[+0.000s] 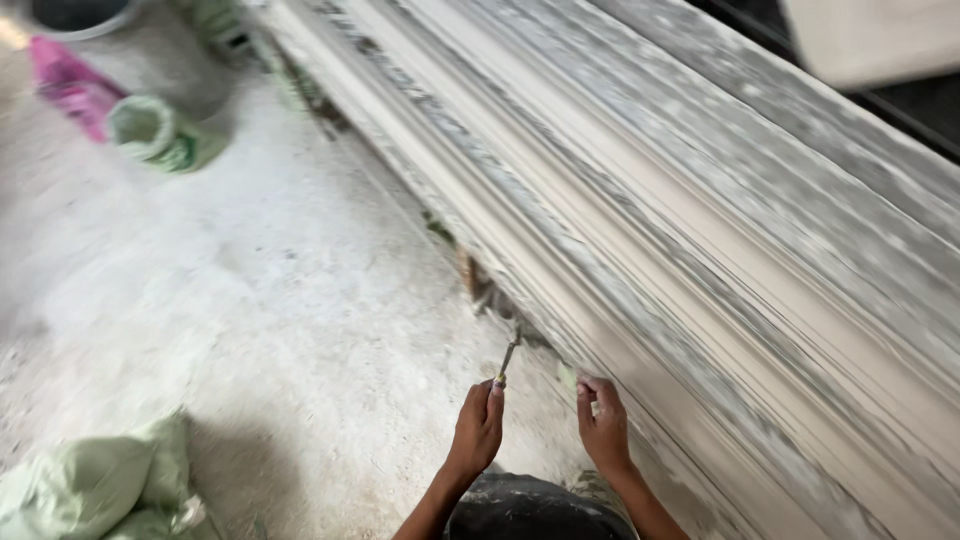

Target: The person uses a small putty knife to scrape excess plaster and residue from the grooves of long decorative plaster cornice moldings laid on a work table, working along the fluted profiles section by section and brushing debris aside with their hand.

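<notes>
Gripped in the closed left hand point(478, 425), a thin tool point(508, 358) (blurred) could be slipped—the right hand point(603, 425), pinched against the moulding point(700, 300), risks being jabbed.

This looks like a workshop where plaster pieces get made. Long white moulded strips point(700, 230) lie stacked just right of the hands. The dusty white floor point(280, 290) spreads out left, with a green sack point(90, 490) and buckets point(150, 130) farther off.
</notes>
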`<state>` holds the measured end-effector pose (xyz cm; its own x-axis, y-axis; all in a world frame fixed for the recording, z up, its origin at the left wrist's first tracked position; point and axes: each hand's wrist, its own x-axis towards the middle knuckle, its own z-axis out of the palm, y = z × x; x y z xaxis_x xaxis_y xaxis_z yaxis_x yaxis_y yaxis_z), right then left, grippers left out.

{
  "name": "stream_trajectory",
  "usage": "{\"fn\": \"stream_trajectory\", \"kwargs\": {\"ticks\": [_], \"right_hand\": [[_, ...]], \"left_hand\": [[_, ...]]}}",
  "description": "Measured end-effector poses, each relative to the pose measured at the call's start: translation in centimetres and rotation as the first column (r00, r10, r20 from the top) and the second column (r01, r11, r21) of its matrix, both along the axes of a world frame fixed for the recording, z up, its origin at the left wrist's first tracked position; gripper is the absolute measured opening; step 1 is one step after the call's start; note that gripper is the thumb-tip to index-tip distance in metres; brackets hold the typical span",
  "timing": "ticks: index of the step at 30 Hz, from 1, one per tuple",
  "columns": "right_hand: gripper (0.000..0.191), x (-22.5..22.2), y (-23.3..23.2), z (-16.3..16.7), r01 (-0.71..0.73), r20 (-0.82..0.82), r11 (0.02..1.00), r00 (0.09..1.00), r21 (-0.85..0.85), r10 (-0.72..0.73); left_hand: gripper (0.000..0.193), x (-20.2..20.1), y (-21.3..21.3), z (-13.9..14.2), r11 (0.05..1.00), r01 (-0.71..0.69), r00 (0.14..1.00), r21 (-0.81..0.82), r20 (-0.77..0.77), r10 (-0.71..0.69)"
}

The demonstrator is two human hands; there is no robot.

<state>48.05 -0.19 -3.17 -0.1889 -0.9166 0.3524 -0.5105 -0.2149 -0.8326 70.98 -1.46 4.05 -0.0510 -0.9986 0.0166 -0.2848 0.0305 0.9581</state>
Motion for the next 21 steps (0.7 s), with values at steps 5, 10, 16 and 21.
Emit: {"fn": "stream_trajectory", "kwargs": {"ticks": [5,10,16,21], "right_hand": [[0.026,7.7,-7.2,-1.4,-0.230,0.166,0.928,0.968,0.292,0.188],[0.026,12.9,-13.1,-3.0,-0.348,0.288,0.847,0.926,0.402,0.243],[0.027,17.7,-24.6,-5.2,-0.422,0.339,0.765,0.898,0.486,0.281],[0.027,22.2,-35.8,-2.9,-0.501,0.349,0.768,0.857,0.399,0.378]], "left_hand": [[0.030,7.8,-1.6,-1.8,0.919,-0.236,0.969,0.315,0.009,0.246],[0.041,11.8,-4.2,-5.6,0.887,-0.392,0.920,0.246,0.070,0.387],[0.038,16.0,-13.5,-9.3,0.802,-0.496,0.833,0.333,-0.078,0.548],[0.032,20.1,-25.6,-7.6,0.728,-0.507,0.771,0.461,-0.133,0.622]]}}
